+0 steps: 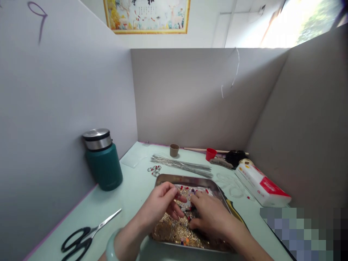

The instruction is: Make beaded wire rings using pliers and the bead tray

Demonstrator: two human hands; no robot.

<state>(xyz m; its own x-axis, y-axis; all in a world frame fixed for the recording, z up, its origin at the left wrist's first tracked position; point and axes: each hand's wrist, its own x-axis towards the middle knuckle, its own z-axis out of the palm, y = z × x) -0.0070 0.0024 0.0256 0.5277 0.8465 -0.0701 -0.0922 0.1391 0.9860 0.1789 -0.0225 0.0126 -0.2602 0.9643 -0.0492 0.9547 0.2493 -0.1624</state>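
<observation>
A metal tray (201,178) of gold beads (187,232) lies in front of me, with red, white and dark beads toward its far side. My left hand (165,203) is over the tray's left part. Its thumb and forefinger are pinched together; whatever is between them is too small to make out. My right hand (210,214) reaches down into the beads, its thumb apart from the fingers and its fingertips partly hidden. Beyond the tray lie a bundle of thin metal wires (182,165) and a few small rings with red beads (154,170).
Black-handled scissors (91,233) and a teal bottle (104,165) are on the left. A brown cup (174,150) and a red cup (210,154) stand at the back. A tissue pack (262,185) is on the right. Grey partitions (190,94) surround the table (130,203).
</observation>
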